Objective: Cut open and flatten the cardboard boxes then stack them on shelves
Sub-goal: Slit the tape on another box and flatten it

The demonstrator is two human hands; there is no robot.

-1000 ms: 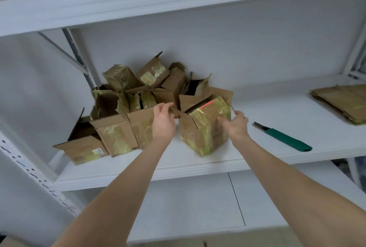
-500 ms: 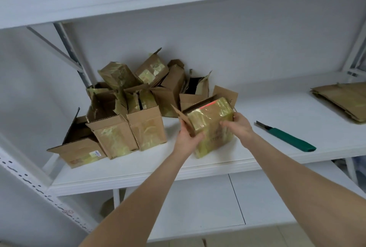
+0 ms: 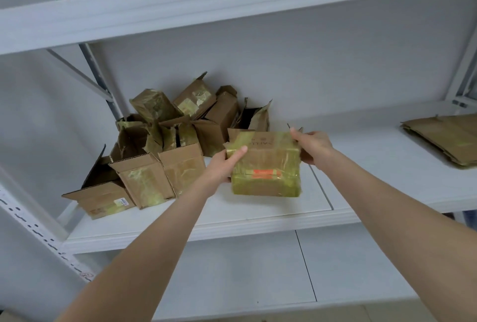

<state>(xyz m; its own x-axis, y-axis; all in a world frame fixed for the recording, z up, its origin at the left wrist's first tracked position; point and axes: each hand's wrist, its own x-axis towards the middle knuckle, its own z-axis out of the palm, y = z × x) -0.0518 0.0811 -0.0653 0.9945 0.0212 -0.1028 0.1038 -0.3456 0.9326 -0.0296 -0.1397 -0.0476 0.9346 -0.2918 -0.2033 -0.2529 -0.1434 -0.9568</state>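
Head view. Count: one box (image 3: 265, 167) in hand, a pile (image 3: 180, 128) of about eight more boxes (overlap prevents an exact count), one flat stack (image 3: 444, 136) of cardboard, and two hands. All sit at the middle shelf (image 3: 361, 182).

The pile lies just left of the box and behind it. The flat stack lies well right of the box, at the frame edge.

Several pile boxes stand with flaps open. Their interiors are dark and their contents cannot be told. The box is wrapped in yellowish tape and carries an orange label (image 3: 265, 172) on its near face.

The left hand (image 3: 222, 164) grips the box's left side, thumb (image 3: 238, 152) laid across the near face. The right hand (image 3: 313, 147) grips the upper right corner, fingers curled behind it. Both forearms are extended forward. Whether the box's lower edge touches the shelf cannot be told.
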